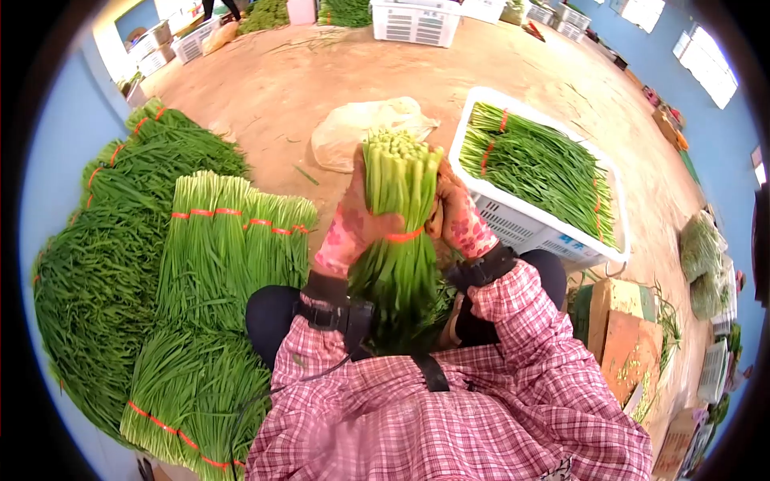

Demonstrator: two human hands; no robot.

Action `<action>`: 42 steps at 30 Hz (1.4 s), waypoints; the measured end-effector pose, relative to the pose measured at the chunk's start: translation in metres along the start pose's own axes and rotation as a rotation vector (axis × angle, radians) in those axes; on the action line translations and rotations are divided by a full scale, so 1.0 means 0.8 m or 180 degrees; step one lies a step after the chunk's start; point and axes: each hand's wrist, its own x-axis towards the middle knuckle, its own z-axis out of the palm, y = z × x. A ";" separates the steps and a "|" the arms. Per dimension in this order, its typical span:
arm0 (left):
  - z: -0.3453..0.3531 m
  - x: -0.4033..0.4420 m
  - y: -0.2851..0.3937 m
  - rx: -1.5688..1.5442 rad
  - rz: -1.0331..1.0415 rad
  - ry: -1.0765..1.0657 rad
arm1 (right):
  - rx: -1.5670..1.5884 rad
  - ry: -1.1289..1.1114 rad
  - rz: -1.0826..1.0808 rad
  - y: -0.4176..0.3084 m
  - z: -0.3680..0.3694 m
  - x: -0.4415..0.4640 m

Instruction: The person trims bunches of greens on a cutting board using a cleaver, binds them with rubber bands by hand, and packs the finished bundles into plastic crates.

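Observation:
Between my hands stands a bunch of garlic chives [401, 180], pale cut ends up and green leaves hanging down toward my lap. A red band [405, 236] circles it. My left hand [361, 220], in a pink patterned glove with bare fingers, is closed around the bunch's left side, thumb across the front near the band. My right hand [455, 210], gloved alike, presses against the right side with its fingers bent; some fingertips are hidden behind the stems. Close by on my left lie banded chive bunches [233, 240], their pale ends pointing away from me.
A white crate [521, 212] with banded chives stands at front right. A larger chive pile [104, 272] lines the left wall. Ahead lies a pale plastic bag [333, 138]. Wooden blocks [630, 341] sit by my right knee, and another white crate [413, 26] stands far back.

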 end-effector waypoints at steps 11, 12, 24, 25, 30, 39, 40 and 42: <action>0.015 -0.006 -0.014 0.1486 -0.0539 0.0751 | -0.3221 0.0121 -0.0820 -0.034 0.025 0.039; 0.015 -0.008 -0.018 0.1010 -0.0571 0.0806 | -0.2969 0.0247 -0.0511 -0.033 0.030 0.044; -0.003 -0.012 -0.047 -0.0444 -0.0525 0.0540 | -0.2342 -0.0119 -0.0364 -0.062 0.011 0.067; 0.001 -0.013 -0.036 -0.0571 -0.0475 0.0527 | -0.2041 -0.0027 0.0137 -0.074 0.005 0.066; 0.004 -0.015 -0.007 0.0234 -0.0523 0.0239 | -0.3400 -0.0448 0.0076 -0.090 0.032 0.036; 0.005 0.006 -0.031 -0.1874 -0.0856 -0.0006 | -0.3296 -0.0712 -0.0337 -0.102 0.025 0.044; 0.012 0.008 -0.035 -0.0540 -0.0246 0.0039 | -0.3899 -0.1031 -0.1432 -0.074 0.026 0.044; 0.021 0.001 -0.033 0.0863 0.0039 0.0374 | -0.4486 -0.0875 -0.2845 -0.037 0.027 0.046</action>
